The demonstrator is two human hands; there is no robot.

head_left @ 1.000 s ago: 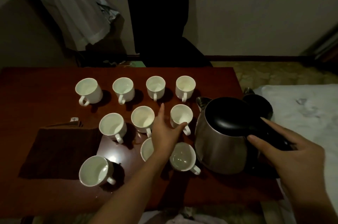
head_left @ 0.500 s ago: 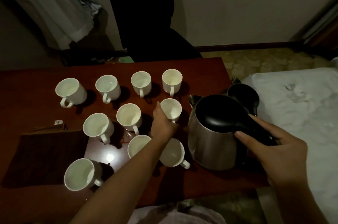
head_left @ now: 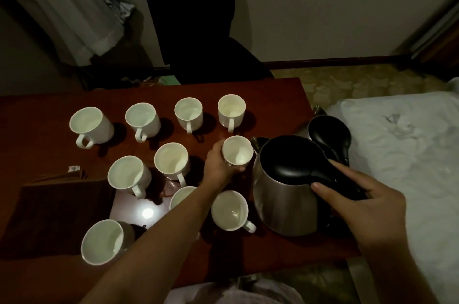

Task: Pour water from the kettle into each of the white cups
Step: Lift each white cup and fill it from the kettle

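Left hand (head_left: 218, 167) had moved from hovering to grasping the cup (head_left: 237, 150) beside the kettle (head_left: 285, 187) near the counter's right edge; right hand (head_left: 367, 206) grasped its handle (head_left: 323, 175), so pouring looked imminent.

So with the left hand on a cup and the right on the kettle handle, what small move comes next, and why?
Probably lift and tip the kettle so its spout clears the held cup. The left hand steadies that cup beside the spout, and the right hand has a grip on the handle, though the kettle looks upright.
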